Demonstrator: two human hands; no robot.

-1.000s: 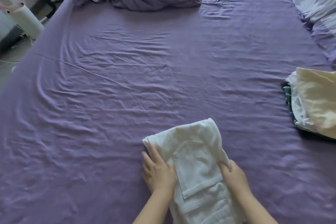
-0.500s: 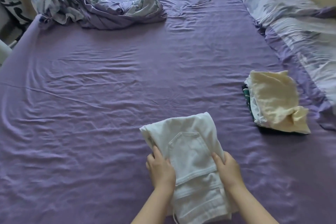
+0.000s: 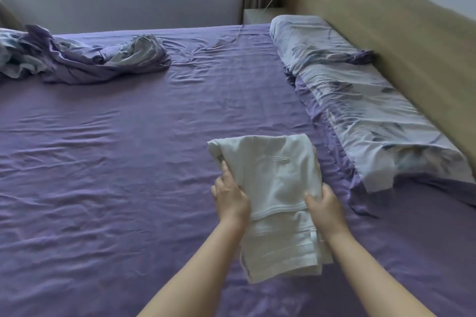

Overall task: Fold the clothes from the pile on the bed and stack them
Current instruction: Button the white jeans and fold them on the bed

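Folded garment: white matt cloth, ribbed hems. Bed: purple matt cloth sheet, wrinkled. Pillows: pale printed cloth. Headboard: matt wood-look panel.

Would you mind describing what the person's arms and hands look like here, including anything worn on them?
Both forearms are bare right down to the frame's lower edge, with no sleeve or cuff in view. The left hand and the right hand wear no gloves, and no ring, watch or bracelet shows on the fingers or wrists. The nails look short and unpainted. No marks or tattoos show.
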